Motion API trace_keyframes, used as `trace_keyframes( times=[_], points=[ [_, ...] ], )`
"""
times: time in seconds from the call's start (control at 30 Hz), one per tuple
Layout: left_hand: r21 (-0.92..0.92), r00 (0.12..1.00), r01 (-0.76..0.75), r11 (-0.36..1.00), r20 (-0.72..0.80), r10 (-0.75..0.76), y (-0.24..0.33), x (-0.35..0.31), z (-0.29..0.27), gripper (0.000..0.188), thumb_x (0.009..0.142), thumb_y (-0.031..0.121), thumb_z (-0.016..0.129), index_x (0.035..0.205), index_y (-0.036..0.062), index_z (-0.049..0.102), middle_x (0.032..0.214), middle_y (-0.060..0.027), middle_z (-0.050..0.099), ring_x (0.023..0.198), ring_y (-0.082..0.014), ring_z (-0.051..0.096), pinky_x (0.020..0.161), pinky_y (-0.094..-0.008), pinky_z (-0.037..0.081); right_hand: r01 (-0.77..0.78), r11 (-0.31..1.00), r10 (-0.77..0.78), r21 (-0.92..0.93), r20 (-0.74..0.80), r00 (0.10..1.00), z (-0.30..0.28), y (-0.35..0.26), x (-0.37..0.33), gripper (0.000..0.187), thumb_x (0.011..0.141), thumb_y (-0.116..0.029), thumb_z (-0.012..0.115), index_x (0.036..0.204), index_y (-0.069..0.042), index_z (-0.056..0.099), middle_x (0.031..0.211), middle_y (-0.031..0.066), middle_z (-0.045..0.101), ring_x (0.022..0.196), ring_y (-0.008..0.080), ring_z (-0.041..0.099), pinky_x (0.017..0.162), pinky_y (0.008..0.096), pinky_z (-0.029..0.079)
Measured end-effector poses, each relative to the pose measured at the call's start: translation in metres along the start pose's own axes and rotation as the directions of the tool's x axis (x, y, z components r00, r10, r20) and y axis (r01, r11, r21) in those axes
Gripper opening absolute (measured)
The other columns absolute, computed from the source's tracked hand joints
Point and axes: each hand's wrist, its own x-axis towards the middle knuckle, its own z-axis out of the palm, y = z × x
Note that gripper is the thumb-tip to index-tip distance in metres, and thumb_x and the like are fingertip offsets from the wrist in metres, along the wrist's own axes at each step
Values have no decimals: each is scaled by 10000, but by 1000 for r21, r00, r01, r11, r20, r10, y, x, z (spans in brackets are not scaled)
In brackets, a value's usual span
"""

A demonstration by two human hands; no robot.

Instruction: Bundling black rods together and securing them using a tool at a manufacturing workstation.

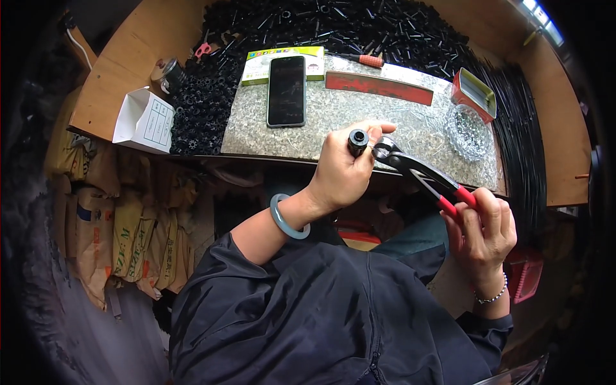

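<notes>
Near the front edge of the stone-patterned work board (256,142), my left hand (339,174) is closed round a black tubular part (359,137). Its round hollow end points up, and the rest is hidden by my fingers. My right hand (484,234) grips the red handles of a pair of pliers (420,172), handles slightly apart. The plier head lies right beside the black part and my left fingertips. Whether the jaws hold anything is too small to tell.
A phone (286,93) lies against a green-and-white box (255,67). Behind are a red bar (378,88), a red-handled screwdriver (371,60) and heaped black parts (333,25). At right stand a glass dish (470,133), an open tin (475,95) and black rods (523,141); left, a white carton (144,122).
</notes>
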Motion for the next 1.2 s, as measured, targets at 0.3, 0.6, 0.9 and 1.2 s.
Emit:
trace_keyframes(
  times=[0.3,0.6,0.9,1.2],
  points=[
    [23,985,17,1000,169,-21,21,-8,-3,321,982,224,455,1061,-33,629,652,32,512,577,-10,383,506,-203,316,-475,541,39,694,543,839,5,-1,-25,300,716,-65,713,936,17,525,839,121,598,648,221,568,565,328,459],
    [53,976,38,998,212,-49,21,-11,-1,315,981,214,453,1085,-33,618,663,32,516,580,-11,386,512,-200,316,-239,659,-32,714,344,939,9,2,-19,436,731,64,658,1119,56,460,866,117,617,721,171,615,582,321,475],
    [-5,977,35,999,213,-33,15,-14,5,310,978,207,460,1092,-36,615,687,36,532,597,-13,397,521,-197,322,-967,-134,-459,216,851,253,-1,11,-12,501,778,-14,668,1209,34,417,792,94,593,703,152,592,609,311,478],
    [-7,981,60,998,187,-57,12,-15,9,286,971,183,468,1092,-28,619,694,34,542,590,-13,395,509,-199,319,-642,311,-108,701,697,709,3,-10,-16,612,798,7,606,1348,27,339,995,181,542,869,248,574,783,329,465]
  ],
)
